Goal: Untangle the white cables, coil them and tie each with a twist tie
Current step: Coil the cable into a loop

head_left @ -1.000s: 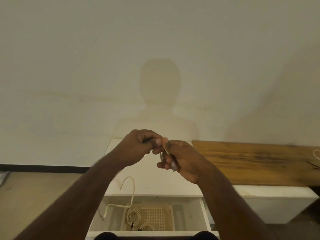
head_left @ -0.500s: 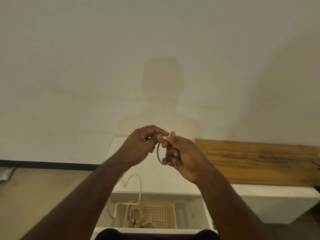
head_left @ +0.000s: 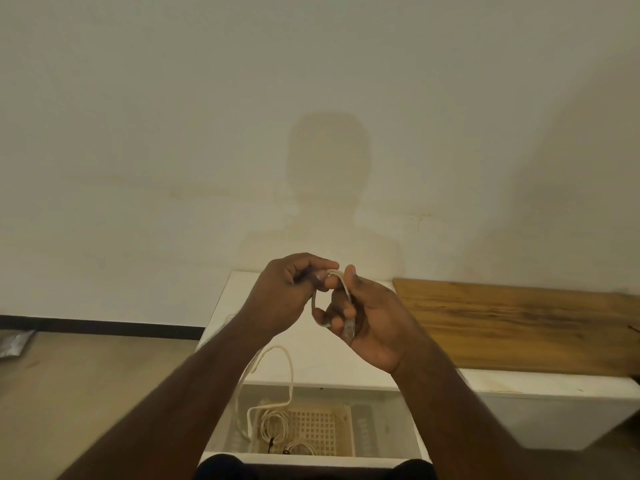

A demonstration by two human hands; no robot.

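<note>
A white cable (head_left: 343,284) is held up in front of me between both hands, bent into a small loop. My left hand (head_left: 287,292) pinches the loop's top. My right hand (head_left: 367,320) grips the end with the plug (head_left: 349,328). The rest of the cable (head_left: 289,372) hangs down from under my left wrist into the open drawer. Two coiled white cables (head_left: 273,424) tied with dark ties lie in a cream basket (head_left: 343,434) inside that drawer.
A white cabinet (head_left: 239,296) stands against the wall, its drawer (head_left: 311,459) pulled out toward me. A wooden board (head_left: 519,327) lies on a white bench (head_left: 554,410) to the right. Bare floor lies to the left.
The hands stay raised together. The cable between them went from a short straight stretch to a small loop, and my right hand now shows the plug end in its fingers.
</note>
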